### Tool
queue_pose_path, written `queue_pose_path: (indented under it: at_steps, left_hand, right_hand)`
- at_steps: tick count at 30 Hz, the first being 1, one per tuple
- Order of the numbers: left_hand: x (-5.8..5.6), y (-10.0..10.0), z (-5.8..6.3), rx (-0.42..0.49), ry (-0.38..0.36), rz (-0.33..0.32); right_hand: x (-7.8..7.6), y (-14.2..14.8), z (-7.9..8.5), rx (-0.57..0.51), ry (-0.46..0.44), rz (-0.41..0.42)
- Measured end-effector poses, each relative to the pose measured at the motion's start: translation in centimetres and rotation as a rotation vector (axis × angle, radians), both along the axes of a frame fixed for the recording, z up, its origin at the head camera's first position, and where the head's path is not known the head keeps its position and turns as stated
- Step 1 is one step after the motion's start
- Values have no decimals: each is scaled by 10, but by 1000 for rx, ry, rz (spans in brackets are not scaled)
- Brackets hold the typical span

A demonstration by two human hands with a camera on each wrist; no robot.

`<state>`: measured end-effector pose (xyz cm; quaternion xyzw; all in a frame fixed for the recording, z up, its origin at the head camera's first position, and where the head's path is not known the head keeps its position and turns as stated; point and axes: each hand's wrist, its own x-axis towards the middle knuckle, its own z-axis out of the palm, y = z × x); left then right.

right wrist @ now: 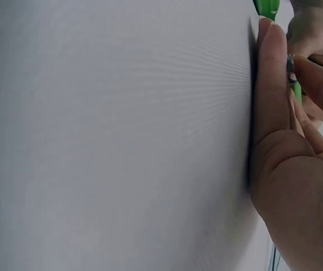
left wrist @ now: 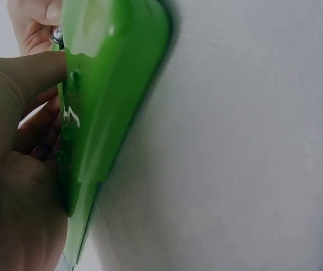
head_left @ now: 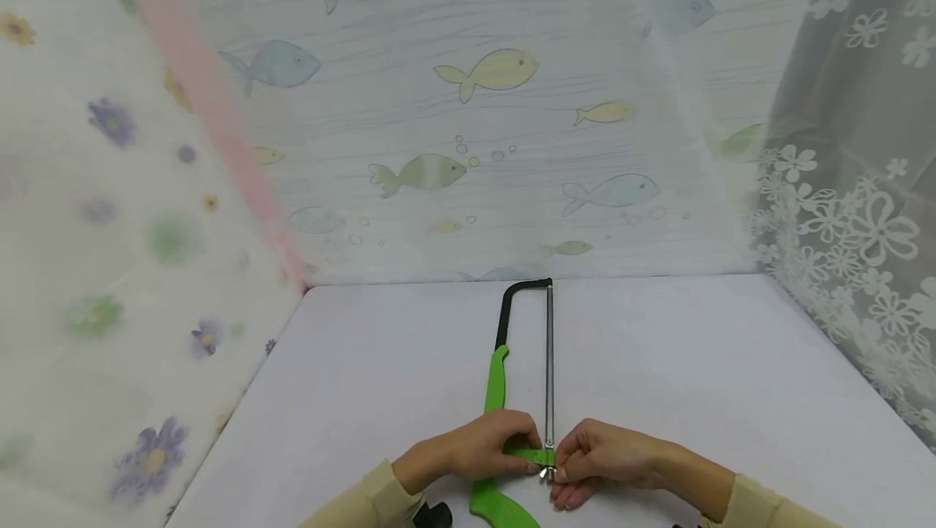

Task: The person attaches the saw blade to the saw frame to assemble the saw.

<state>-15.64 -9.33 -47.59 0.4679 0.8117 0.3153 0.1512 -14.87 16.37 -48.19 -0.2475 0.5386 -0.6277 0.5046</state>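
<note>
A hacksaw [head_left: 496,382] with a green handle and a black front frame lies on the white table, its far end pointing away from me. Its straight metal blade [head_left: 549,365] runs along the right side. My left hand [head_left: 483,445] grips the green crosspiece at the near end of the blade, thumb on the near side. At that end sits a small metal wing nut [head_left: 547,474], which my right hand [head_left: 610,459] pinches between finger and thumb. The left wrist view shows the green handle [left wrist: 116,84] close up. Fingers partly hide the wing nut [right wrist: 290,63] in the right wrist view.
The white table [head_left: 680,365] spreads out on both sides of the saw. A fish-print curtain [head_left: 483,122] hangs behind it, a flower-print cloth [head_left: 110,268] at the left and a lace curtain [head_left: 870,211] at the right. A black object [head_left: 433,514] shows beside the left sleeve.
</note>
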Motion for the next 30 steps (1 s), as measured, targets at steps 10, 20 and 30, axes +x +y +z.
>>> queue_pose_path:
  at_steps: [10,20,30]
  left_hand:
    - [1,5,3,111,12,71]
    - [-10,-17,29,111,129,185]
    - [-54,-62,55,-84,678,425]
  right_hand:
    - [-8,25,32,260,360,-171]
    - [-34,72,59,606,1107,-342]
    - [-73,102,58,815,1515,-525]
